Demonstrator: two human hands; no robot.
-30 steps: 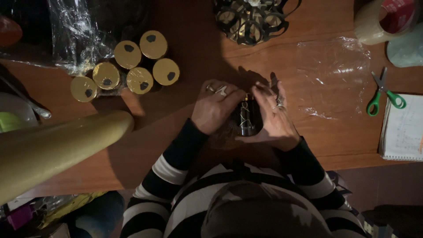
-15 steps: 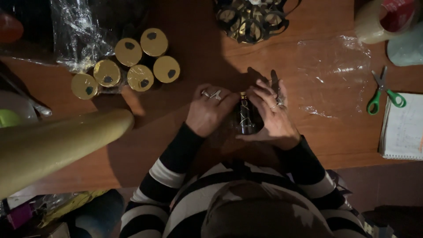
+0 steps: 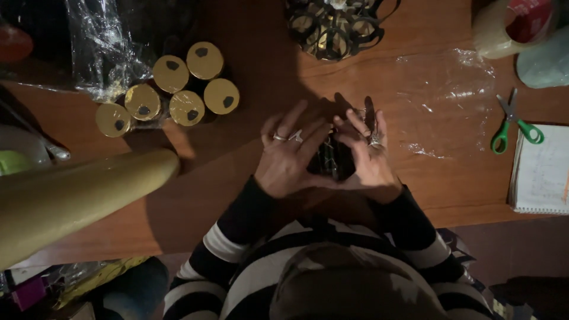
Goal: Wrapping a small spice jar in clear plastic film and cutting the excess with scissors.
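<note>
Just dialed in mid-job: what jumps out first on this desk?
Dead centre, the left hand and right hand close around a small dark object. Upper left sits a cluster of gold-lidded jars, and green-handled scissors lie at the right.

Five gold-lidded jars point(image 3: 170, 92) are seen grouped on the wooden table point(image 3: 249, 178). One pair of green-handled scissors point(image 3: 514, 123), one spiral notebook point(image 3: 542, 172), one gold paper roll point(image 3: 77, 198) and one dark openwork basket point(image 3: 335, 26) are counted. Two hands are seen, the left hand point(image 3: 289, 157) and the right hand point(image 3: 366, 155), with one small dark object point(image 3: 333, 160) between them.
</note>
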